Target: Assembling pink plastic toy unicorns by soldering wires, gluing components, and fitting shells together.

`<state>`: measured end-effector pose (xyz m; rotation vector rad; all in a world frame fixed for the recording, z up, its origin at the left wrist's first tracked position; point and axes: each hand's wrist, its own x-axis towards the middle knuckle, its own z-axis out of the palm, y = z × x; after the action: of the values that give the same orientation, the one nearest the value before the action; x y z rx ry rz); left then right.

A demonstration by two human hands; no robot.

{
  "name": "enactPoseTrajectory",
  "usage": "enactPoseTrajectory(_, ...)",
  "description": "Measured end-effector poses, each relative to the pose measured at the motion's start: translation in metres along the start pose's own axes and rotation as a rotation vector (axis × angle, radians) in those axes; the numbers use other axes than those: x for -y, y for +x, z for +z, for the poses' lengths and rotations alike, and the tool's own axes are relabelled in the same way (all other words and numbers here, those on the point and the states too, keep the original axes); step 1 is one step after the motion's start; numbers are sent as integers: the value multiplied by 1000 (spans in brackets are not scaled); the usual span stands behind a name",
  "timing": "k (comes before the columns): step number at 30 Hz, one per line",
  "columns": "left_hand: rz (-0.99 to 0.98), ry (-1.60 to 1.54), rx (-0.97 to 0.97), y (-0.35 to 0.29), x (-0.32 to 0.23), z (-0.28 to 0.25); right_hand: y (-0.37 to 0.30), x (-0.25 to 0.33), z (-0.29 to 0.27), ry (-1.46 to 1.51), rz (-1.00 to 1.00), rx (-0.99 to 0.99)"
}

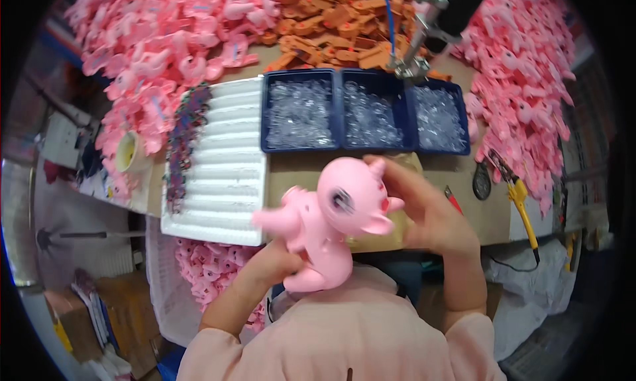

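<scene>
A pink toy pony [338, 202] with a large head, painted eye and small horn is held up over the table's near edge, tilted to the left. My left hand [275, 265] is closed around its lower body; the toy hides some of the fingers. Beside its head, my right hand [434, 215] is slightly blurred, thumb and fingers apart. Those fingertips reach up by the horn and ear, and whether they touch cannot be made out.
Behind the toy stand navy bins [338, 146] of small clear parts and a white ribbed tray [232, 156] with dark colourful bits. Pink parts [165, 43] and orange parts [338, 23] lie heaped. A yellow-handled tool [523, 212] lies right; a metal fixture [417, 63] hangs overhead.
</scene>
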<state>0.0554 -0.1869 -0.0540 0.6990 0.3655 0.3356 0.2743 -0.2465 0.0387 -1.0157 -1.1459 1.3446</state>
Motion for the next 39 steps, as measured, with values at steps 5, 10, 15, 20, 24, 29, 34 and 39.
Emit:
enactPoseTrajectory(5, -154, -506, 238, -18, 3, -1, 4, -21, 35, -474, -205, -70)
enactPoseTrajectory(10, -132, -138, -358, -97, -4, -36, -15, -21, 29, -691, -191, 154)
enactPoseTrajectory(15, -988, 931, -612, -228, -41, -134, -40, -18, -25, -679, 54, -17)
enactPoseTrajectory(20, -1152, 1428, -905, -280, 48, -244, 12, 2, -99, -915, -147, -775)
enactPoseTrajectory(24, -1081, 1643, -285, -166, 15, -160, 73, 24, -229, -1649, 285, -782)
enactPoseTrajectory(29, -711, 871, 499, -68, -93, -36, 59, -11, -351, -1934, 677, -664)
enactPoseTrajectory(34, 0, 1492, 167, 94, -188, -31, 31, -63, -442, -1939, 219, -915)
enactPoseTrajectory(39, 223, 1822, -993, 232, -225, -78, 125, 10, -334, -976, 200, -902)
